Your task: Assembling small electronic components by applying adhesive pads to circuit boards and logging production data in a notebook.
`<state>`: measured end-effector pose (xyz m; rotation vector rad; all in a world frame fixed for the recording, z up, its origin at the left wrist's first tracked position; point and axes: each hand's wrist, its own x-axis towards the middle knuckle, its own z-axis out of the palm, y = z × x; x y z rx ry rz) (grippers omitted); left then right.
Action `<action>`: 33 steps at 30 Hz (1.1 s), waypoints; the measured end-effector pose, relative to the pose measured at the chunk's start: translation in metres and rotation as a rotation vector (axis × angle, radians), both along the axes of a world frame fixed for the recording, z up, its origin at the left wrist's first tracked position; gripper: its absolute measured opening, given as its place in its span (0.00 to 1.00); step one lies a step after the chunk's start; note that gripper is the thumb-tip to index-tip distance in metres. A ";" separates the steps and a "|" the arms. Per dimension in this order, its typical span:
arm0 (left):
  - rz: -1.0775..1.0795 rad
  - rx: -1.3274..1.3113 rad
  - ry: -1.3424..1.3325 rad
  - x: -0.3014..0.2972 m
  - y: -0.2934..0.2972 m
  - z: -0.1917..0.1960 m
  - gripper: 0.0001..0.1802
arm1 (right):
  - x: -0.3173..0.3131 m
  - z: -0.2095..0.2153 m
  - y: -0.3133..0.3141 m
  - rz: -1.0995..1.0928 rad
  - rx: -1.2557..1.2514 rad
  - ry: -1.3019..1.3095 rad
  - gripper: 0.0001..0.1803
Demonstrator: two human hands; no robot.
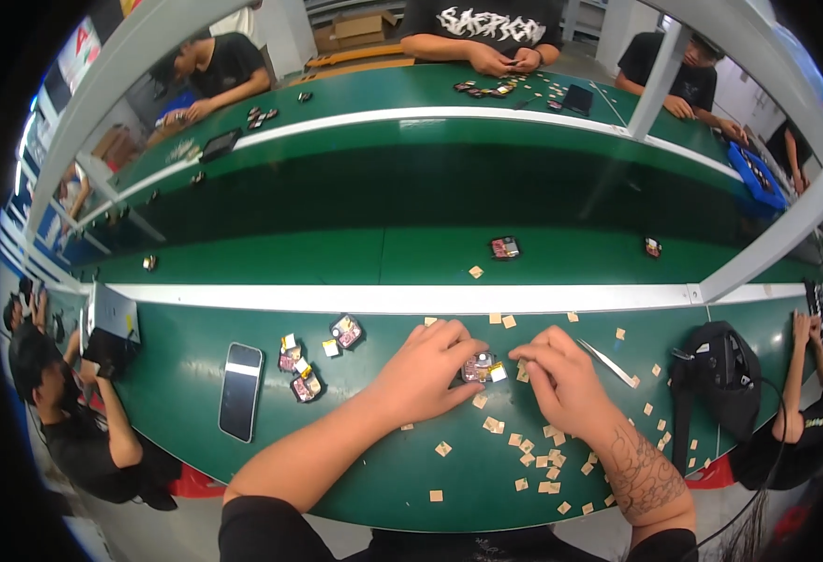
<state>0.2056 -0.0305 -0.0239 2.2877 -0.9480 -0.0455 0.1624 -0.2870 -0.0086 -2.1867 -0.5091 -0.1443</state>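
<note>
My left hand and my right hand meet over the green bench, both gripping one small dark electronic part with a pale sticker at its right end. The left fingers curl over the part's left side and the right fingertips pinch its right edge. Several small tan paper squares lie scattered below and to the right of my hands. Metal tweezers rest on the bench just right of my right hand.
Three similar small parts with stickers sit to the left, beside a dark phone. A black bag lies at the right. A white rail borders a green conveyor carrying parts. Other people work around the benches.
</note>
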 end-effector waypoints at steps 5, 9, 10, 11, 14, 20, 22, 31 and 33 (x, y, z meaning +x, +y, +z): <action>-0.004 -0.020 -0.094 -0.006 0.002 -0.007 0.27 | -0.009 0.004 0.010 0.200 -0.151 0.086 0.18; -0.001 -0.007 -0.106 -0.011 0.003 -0.009 0.26 | -0.011 0.008 0.015 0.096 -0.354 -0.014 0.18; 0.000 0.002 -0.145 -0.012 0.001 -0.010 0.26 | -0.012 0.011 0.016 0.105 -0.362 -0.008 0.18; -0.001 0.014 -0.185 -0.013 -0.001 -0.010 0.26 | -0.014 0.013 0.018 0.100 -0.401 -0.026 0.16; -0.003 0.022 -0.194 -0.017 -0.005 -0.011 0.26 | -0.014 0.010 0.024 0.084 -0.431 -0.060 0.14; 0.002 0.001 -0.257 -0.021 -0.008 -0.012 0.27 | -0.016 0.008 0.025 0.038 -0.448 -0.077 0.14; -0.002 0.004 -0.265 -0.022 -0.010 -0.010 0.27 | -0.018 0.008 0.024 0.025 -0.452 -0.071 0.13; -0.018 -0.020 -0.237 -0.020 -0.008 -0.010 0.27 | -0.017 0.001 0.030 -0.002 -0.340 -0.012 0.07; -0.015 -0.013 -0.234 -0.022 -0.008 -0.011 0.27 | -0.019 0.002 0.030 -0.027 -0.348 0.014 0.11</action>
